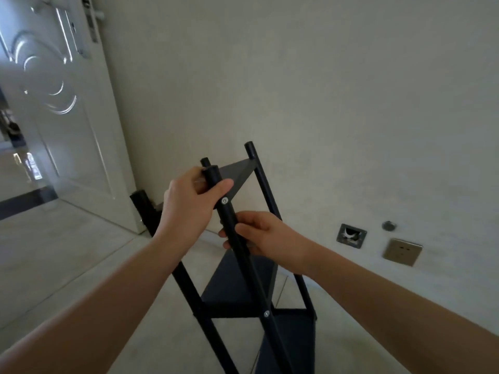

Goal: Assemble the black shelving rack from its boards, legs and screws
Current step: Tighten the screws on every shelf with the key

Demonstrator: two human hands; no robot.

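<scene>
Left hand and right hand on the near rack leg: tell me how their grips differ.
The left hand grips the near leg at its top, above the upper screw; the right hand grips it lower, below that screw. The left hand comes from the leg's left with its thumb across the front; the right hand comes from the right, fingers curling round the front. Both hold the same leg.

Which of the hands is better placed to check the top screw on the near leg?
Probably the left hand: it grips the near leg just above the top screw. The right hand holds the leg lower down.
</scene>
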